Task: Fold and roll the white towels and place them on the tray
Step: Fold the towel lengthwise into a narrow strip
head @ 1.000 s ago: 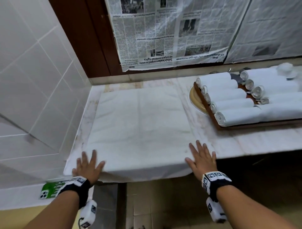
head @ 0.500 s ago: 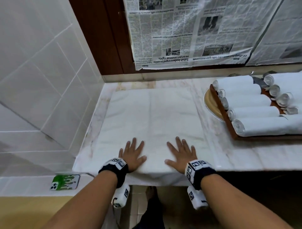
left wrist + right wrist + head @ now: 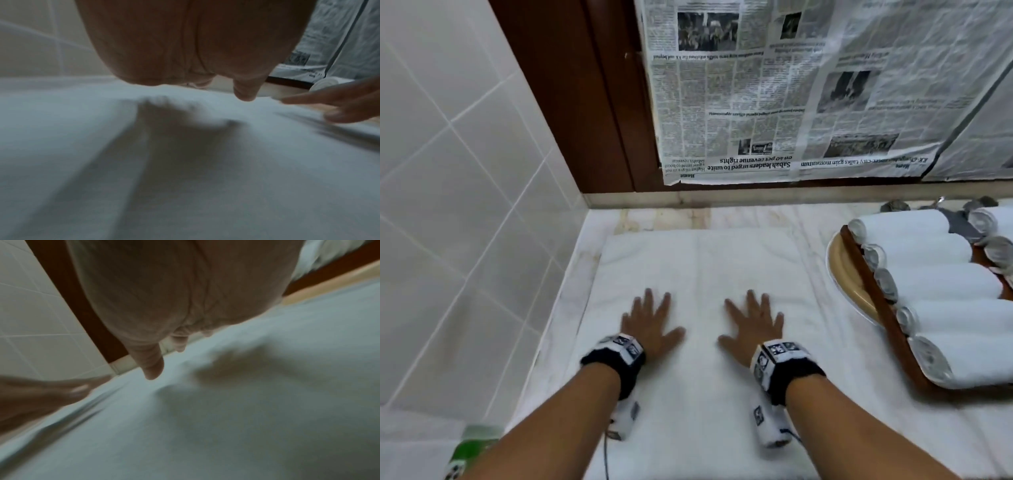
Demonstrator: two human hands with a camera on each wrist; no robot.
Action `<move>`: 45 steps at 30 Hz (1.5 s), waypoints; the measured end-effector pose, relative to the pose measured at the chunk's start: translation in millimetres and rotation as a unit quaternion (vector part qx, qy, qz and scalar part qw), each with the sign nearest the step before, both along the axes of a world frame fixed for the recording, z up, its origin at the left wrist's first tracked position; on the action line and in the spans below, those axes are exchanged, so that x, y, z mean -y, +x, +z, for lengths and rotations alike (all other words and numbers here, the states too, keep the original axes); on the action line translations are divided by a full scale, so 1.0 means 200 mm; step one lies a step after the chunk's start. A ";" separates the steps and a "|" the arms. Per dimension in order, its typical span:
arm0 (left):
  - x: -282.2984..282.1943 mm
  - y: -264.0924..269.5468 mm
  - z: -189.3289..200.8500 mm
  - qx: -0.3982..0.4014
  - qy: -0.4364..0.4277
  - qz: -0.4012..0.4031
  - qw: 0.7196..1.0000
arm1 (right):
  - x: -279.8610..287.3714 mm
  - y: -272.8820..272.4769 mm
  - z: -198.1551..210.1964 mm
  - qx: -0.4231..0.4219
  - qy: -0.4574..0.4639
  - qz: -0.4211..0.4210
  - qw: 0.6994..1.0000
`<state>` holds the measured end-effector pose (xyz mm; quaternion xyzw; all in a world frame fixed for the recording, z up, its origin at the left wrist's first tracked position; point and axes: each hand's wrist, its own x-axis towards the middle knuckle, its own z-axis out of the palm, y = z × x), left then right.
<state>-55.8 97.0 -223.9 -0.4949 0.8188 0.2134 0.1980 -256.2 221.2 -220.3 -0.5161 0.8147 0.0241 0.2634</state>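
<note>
A white towel (image 3: 702, 267) lies spread flat on the marble counter (image 3: 825, 219). Both hands lie palm down on its middle with fingers spread and straight: my left hand (image 3: 650, 322) on the left, my right hand (image 3: 753, 325) a short gap to its right. Neither holds anything. In the left wrist view my left hand (image 3: 191, 48) hovers low over the towel (image 3: 185, 162), and the fingers (image 3: 337, 104) of the other hand show at right. The right wrist view gives my right hand (image 3: 180, 293) above the towel (image 3: 246, 402). A wooden tray (image 3: 887, 308) at the right holds several rolled white towels (image 3: 941, 284).
A tiled wall (image 3: 465, 205) closes the left side. A dark wood panel (image 3: 571, 96) and taped newspaper (image 3: 791, 89) stand behind the counter. A beige plate (image 3: 846, 274) sits under the tray's left edge. A green phone (image 3: 469, 452) lies on the ledge at lower left.
My hands slid from the towel's near corners inward, then forward across it toward the wall. The view moved closer over the counter.
</note>
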 end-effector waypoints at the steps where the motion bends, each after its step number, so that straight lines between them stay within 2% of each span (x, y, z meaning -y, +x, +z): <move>1: 0.00 -0.04 -0.03 0.002 0.018 -0.014 1.000 | 0.03 0.03 -0.03 0.020 0.017 0.008 1.000; 5: 0.15 0.12 -0.08 0.008 0.001 -0.026 1.000 | 0.03 -0.17 -0.11 0.016 0.027 0.005 0.999; 8: 0.39 0.33 -0.05 0.029 0.005 0.012 1.000 | 0.01 -0.41 -0.11 -0.009 0.027 -0.061 0.998; 11: 0.60 0.42 -0.02 0.079 0.016 0.036 0.996 | 0.06 -0.57 -0.08 -0.032 0.055 -0.117 0.991; 14: 0.71 0.27 0.01 0.075 -0.068 0.078 0.992 | 0.28 -0.56 -0.03 -0.060 0.033 -0.162 0.984; 16: 0.71 0.08 0.02 0.040 -0.106 0.039 0.993 | 0.47 -0.43 -0.01 -0.062 -0.004 -0.117 0.991; 18: 0.66 -0.09 -0.01 0.013 -0.058 -0.021 0.998 | 0.60 -0.27 -0.01 -0.018 -0.005 -0.057 0.998; 20: 0.59 -0.19 -0.05 0.006 0.003 -0.040 0.999 | 0.65 -0.15 -0.06 0.016 0.030 -0.034 0.999; 22: 0.60 -0.19 -0.09 -0.005 0.008 -0.028 1.000 | 0.66 -0.16 -0.10 0.015 0.045 -0.027 0.999; 25: 0.73 -0.09 -0.09 -0.010 -0.013 -0.007 1.000 | 0.64 -0.33 -0.12 -0.003 0.040 -0.029 0.999; 31: 1.01 0.17 -0.08 0.007 -0.026 0.106 0.994 | 0.57 -0.69 -0.11 -0.041 0.040 -0.133 0.989; 34: 1.04 0.15 -0.06 0.024 -0.014 0.128 0.991 | 0.61 -0.72 -0.07 -0.053 0.053 -0.170 0.983; 36: 1.02 0.04 -0.06 0.023 -0.044 0.140 0.989 | 0.70 -0.64 -0.05 -0.060 0.046 -0.184 0.980; 37: 0.99 -0.04 -0.06 0.015 -0.067 0.130 0.989 | 0.75 -0.57 -0.04 -0.063 0.036 -0.168 0.983; 39: 0.90 -0.19 -0.06 -0.019 -0.080 0.059 0.995 | 0.82 -0.39 -0.05 -0.052 0.010 -0.090 0.995; 42: 0.74 -0.29 -0.09 -0.041 -0.007 -0.048 0.998 | 0.79 -0.21 -0.09 0.002 0.013 0.004 1.000; 45: 0.74 -0.16 -0.10 -0.021 -0.007 -0.040 0.999 | 0.65 -0.28 -0.12 0.003 0.027 0.012 1.000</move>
